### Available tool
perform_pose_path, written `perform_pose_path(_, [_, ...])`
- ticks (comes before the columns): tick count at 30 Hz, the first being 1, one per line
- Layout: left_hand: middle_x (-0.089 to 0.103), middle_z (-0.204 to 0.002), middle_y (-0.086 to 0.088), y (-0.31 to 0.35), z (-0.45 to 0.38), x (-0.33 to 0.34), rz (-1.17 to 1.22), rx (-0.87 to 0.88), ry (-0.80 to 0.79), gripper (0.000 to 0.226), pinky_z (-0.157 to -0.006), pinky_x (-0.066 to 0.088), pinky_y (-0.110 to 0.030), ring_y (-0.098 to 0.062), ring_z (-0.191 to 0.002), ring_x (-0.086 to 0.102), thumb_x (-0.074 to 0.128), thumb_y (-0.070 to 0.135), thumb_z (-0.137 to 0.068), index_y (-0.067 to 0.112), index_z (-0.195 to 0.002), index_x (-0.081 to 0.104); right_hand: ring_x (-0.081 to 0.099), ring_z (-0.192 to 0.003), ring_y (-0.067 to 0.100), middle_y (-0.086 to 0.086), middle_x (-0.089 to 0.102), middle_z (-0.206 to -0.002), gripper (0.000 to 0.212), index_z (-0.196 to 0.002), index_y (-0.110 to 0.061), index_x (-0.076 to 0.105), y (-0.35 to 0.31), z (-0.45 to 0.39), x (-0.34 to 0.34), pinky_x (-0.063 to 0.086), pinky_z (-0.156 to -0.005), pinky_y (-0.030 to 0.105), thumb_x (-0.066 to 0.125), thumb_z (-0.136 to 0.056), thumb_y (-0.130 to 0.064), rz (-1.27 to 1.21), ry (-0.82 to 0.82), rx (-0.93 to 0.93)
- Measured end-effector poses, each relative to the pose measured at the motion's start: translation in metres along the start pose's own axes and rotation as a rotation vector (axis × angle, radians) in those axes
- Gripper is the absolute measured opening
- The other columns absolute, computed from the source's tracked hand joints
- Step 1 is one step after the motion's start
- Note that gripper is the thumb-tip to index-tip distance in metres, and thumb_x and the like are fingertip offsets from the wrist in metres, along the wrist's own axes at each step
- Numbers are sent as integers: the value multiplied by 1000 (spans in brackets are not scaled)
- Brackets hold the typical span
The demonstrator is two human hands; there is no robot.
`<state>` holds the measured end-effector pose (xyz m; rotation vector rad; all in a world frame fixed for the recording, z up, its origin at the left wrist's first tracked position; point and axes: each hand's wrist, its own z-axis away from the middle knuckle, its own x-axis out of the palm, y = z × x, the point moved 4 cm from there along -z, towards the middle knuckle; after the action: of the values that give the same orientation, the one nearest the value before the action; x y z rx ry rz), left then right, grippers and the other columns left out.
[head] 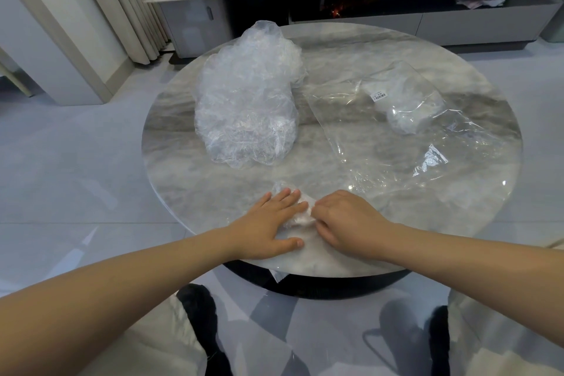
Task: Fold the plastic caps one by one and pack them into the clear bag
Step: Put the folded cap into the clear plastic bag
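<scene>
So, starting on the left: my left hand (268, 223) is lying flat on the thin see-through plastic cap (297, 218) I'm working on, fingers straight and a little spread, thumb stretched out along the near side, pressing it down onto the round grey marble-look table (171, 143). The cap sits right at the near edge of the table, bunched up and whitish between my two hands, and a corner of it hangs over the rim down by my knees.

Further back, left of centre, there's the big crinkly pile of loose clear plastic caps (247, 101), heaped tall and sitting well apart from my hands.

My right hand (345, 218) is just beside the left one, almost touching it, fingers curled in and pinching the crumpled middle of that same cap. I can't really tell how much of it is tucked under my knuckles.

Over on the right side of the table the flat clear plastic bag (396, 143) is spread out, shiny and wrinkled, with a small wad of whitish folded caps (406, 107) inside toward its far end and a little white barcode sticker (379, 96) on it. It lies near my right hand but isn't touching it.
</scene>
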<state>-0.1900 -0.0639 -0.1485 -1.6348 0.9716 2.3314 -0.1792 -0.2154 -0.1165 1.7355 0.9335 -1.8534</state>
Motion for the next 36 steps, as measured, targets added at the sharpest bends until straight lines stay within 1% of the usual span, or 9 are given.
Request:
perform_pose_path(4, [40, -147, 9, 4, 0, -8, 228, -96, 181, 54, -109, 22, -13, -3, -135, 34, 60, 44, -88, 21, -136, 51, 45, -66, 25, 2, 49, -64, 18, -76, -16, 43, 6, -3, -10, 32, -60, 35, 44, -93, -21, -207, 19, 186])
perform_pose_path(8, [66, -107, 13, 8, 1, -15, 398, -238, 336, 16, -76, 37, -3, 0, -93, 58, 63, 29, -90, 16, -95, 70, 54, -70, 24, -4, 52, -64, 13, -84, -19, 46, 10, -6, -7, 41, -65, 35, 43, -96, -24, -447, -12, 343])
perform_pose_path(11, [57, -79, 13, 9, -1, -20, 410, -303, 413, 9, -62, 36, -10, -2, -70, 50, 63, 27, -89, 27, -81, 60, 61, -71, 24, 2, 63, -74, 13, -102, -19, 50, 13, -10, -4, 47, -67, 35, 45, -96, -30, -540, -15, 423])
perform_pose_path(16, [49, -106, 5, 4, -8, -22, 377, -347, 432, 31, -72, 35, -9, -6, -86, 49, 65, 22, -88, 16, -117, 59, 54, -101, 22, 2, 54, -115, 45, -131, -18, 44, 7, -12, -4, 42, -79, 30, 57, -91, -33, -241, 89, 310])
perform_pose_path(19, [43, -112, 1, -1, -10, -22, 370, -365, 438, 36, -77, 31, -7, -7, -91, 47, 67, 18, -86, 14, -120, 56, 57, -100, 28, 8, 59, -115, 48, -116, -15, 62, -3, -12, -4, 47, -83, 36, 74, -70, -23, 35, 236, 73])
perform_pose_path(24, [40, -116, -1, -5, -12, -18, 355, -387, 385, 40, -84, 30, -6, -8, -101, 47, 67, 16, -86, 11, -123, 53, 65, -105, 21, 0, 70, -108, 46, -99, -16, 74, -10, -8, 10, 49, -89, 30, 37, -78, -33, 87, 57, 47])
perform_pose_path(27, [47, -116, -3, -5, -14, -18, 276, -398, 349, 38, -85, 29, -8, -14, -108, 48, 66, 18, -86, 9, -121, 54, 28, -142, 20, 5, 31, -152, 53, -144, -8, 35, -7, -4, 21, 20, -114, 31, 29, -99, -34, 81, -119, 63])
perform_pose_path(31, [53, -100, 3, -8, -16, -24, 253, -506, 288, 30, -73, 35, -16, -16, -97, 53, 67, 23, -86, 9, -110, 56, -7, -146, 15, 1, -5, -159, 60, -152, -15, -1, -8, -2, 29, -5, -116, 28, 23, -103, -39, 62, -240, 70])
perform_pose_path(36, [50, -70, 5, -9, -19, -30, 338, -550, 250, 22, -55, 33, -16, -14, -74, 49, 72, 22, -81, 16, -74, 52, 29, -135, 22, 0, 38, -149, 43, -141, -17, 42, -5, -8, 8, 17, -108, 30, 32, -102, -32, -46, -49, 55])
